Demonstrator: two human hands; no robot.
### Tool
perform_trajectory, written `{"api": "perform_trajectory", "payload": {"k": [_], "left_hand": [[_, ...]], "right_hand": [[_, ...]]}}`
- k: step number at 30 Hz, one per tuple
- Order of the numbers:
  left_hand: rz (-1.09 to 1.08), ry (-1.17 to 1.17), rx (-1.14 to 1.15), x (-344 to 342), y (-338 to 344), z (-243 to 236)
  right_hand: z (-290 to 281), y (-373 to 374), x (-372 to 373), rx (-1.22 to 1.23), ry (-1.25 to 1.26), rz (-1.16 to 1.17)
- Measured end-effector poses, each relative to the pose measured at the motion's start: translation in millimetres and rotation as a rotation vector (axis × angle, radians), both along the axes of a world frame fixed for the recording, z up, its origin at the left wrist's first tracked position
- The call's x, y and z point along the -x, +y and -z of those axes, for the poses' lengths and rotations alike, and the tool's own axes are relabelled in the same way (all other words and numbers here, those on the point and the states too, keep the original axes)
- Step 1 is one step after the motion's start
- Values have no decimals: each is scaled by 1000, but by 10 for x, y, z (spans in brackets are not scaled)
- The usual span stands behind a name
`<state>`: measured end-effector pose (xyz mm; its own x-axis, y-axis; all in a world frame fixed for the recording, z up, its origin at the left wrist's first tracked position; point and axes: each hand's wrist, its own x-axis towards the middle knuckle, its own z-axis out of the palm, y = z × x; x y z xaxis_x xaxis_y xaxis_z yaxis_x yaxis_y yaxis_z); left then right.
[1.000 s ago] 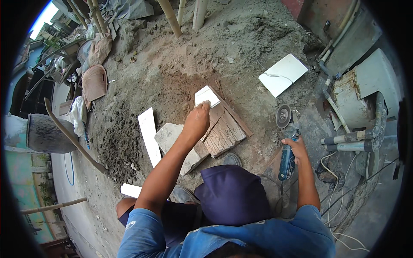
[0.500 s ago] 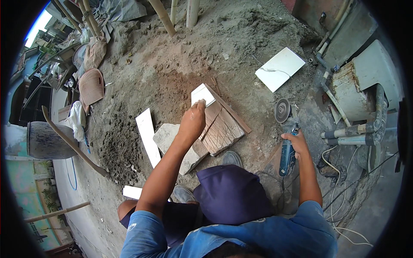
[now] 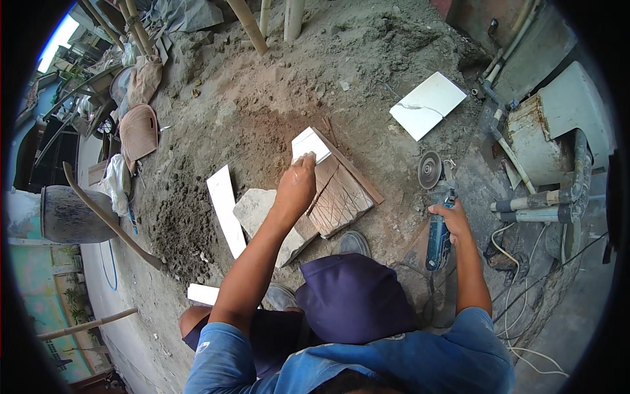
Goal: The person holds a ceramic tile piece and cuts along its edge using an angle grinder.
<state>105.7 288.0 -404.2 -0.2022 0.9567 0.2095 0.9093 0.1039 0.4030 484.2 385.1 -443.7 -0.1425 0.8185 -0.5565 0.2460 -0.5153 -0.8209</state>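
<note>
My left hand [image 3: 298,184] grips the near edge of a small white tile piece [image 3: 308,145], its fingers closed on it. That piece lies at the far end of a scored, reddish-brown wooden block [image 3: 338,200], with a narrow wood strip [image 3: 354,174] along the block's right side. Off to the right, my right hand [image 3: 453,220] is wrapped round the blue body of an angle grinder [image 3: 438,240]. The grinder's disc [image 3: 430,170] points away from me, just above the ground. Whether the disc is turning, I cannot tell.
A pale stone slab [image 3: 256,209] and a long white tile strip [image 3: 226,209] lie left of the block. A cracked white tile [image 3: 428,106] rests on the soil at far right. Pipes [image 3: 531,210] and loose cables [image 3: 508,282] run along the right. A bucket [image 3: 79,213] stands left.
Almost nothing differs. My left hand and the tile piece have barely shifted, and the right hand with the grinder stays in place.
</note>
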Motion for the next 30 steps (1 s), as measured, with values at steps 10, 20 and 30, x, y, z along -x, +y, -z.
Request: {"api": "perform_trajectory", "payload": {"k": [10, 20, 30], "left_hand": [[-7, 4, 20, -77, 37, 9], [132, 149, 91, -892, -318, 1152], [167, 105, 166, -887, -520, 1710]], "right_hand": [[76, 11, -59, 18, -4, 6], [160, 57, 4, 11, 37, -60], [491, 294, 293, 146, 99, -85]]}}
